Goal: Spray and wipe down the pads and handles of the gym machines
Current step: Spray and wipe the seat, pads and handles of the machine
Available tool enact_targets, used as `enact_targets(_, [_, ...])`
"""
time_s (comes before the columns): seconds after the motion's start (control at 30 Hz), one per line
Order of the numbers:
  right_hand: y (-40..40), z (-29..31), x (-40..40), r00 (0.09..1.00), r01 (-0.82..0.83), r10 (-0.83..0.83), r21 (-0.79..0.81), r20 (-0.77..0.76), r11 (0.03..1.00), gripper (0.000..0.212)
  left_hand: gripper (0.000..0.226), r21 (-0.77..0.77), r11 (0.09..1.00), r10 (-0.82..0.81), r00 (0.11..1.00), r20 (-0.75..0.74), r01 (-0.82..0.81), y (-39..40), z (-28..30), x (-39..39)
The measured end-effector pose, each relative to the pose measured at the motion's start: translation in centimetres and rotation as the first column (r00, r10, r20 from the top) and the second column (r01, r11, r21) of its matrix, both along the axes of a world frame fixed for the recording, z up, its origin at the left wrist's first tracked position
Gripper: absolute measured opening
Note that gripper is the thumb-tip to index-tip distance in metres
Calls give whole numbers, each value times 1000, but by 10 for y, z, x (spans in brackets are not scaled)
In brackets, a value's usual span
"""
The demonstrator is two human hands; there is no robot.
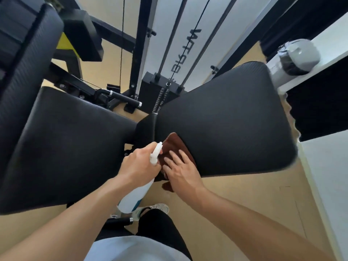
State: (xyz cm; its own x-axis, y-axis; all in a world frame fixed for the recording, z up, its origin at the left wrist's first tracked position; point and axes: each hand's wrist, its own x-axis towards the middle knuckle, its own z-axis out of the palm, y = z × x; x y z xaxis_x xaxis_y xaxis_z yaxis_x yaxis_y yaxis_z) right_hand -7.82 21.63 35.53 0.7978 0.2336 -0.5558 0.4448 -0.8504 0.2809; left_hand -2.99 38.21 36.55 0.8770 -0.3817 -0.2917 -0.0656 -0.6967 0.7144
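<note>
Two black pads of a gym machine fill the view: a left pad [62, 144] and a right pad [226, 117]. A brown cloth [174, 143] lies on the near left corner of the right pad. My right hand [181, 171] presses flat on the cloth with its fingers straight. My left hand [140, 163] grips the neck of a white spray bottle [134, 197], whose nozzle points up beside the cloth. A black handle with silver ends [124, 97] sticks out behind the left pad.
The weight stack [162, 85] with its guide rods and cable stands behind the pads. A second black pad [28, 53] rises at far left. A white ledge with a grey roll [299, 55] is at right. Wooden floor [244, 200] and my legs lie below.
</note>
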Motion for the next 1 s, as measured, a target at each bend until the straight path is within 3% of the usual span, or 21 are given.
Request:
enact_targets(0.1, [-30, 59, -11, 960, 139, -158, 96, 231, 986, 53, 18, -85, 992, -93, 995, 39, 96, -24, 27, 10])
enact_targets(0.17, [-53, 97, -18, 871, 182, -217, 121, 441, 976, 59, 21, -108, 981, -154, 985, 83, 162, -44, 48, 17])
enact_targets(0.27, [-87, 139, -35, 714, 278, -309, 150, 628, 949, 39, 24, -143, 963, -207, 965, 160, 230, -72, 80, 22])
enact_targets(0.37, [-104, 161, -44, 511, 402, -494, 313, 703, 861, 43, 26, -197, 943, -227, 950, 214, 269, -98, 108, 27])
enact_targets(0.47, [-100, 168, -30, 352, 487, -664, 477, 660, 732, 48, 28, -227, 929, -246, 944, 218, 294, -119, 127, 37])
enact_targets(0.63, [-115, 193, 29, 276, 565, -860, 651, 428, 506, 52, 23, -189, 912, -326, 924, 199, 363, -139, 137, 52])
enact_targets(0.73, [-128, 198, 67, 250, 602, -892, 661, 377, 448, 53, 20, -180, 911, -339, 923, 182, 371, -144, 135, 60])
enact_targets(0.83, [-136, 194, 101, 237, 596, -880, 654, 412, 466, 50, 20, -187, 921, -317, 936, 154, 342, -145, 128, 70])
enact_targets(1.0, [-142, 186, 145, 293, 576, -768, 536, 569, 617, 41, 15, -181, 951, -228, 965, 130, 249, -136, 102, 76])
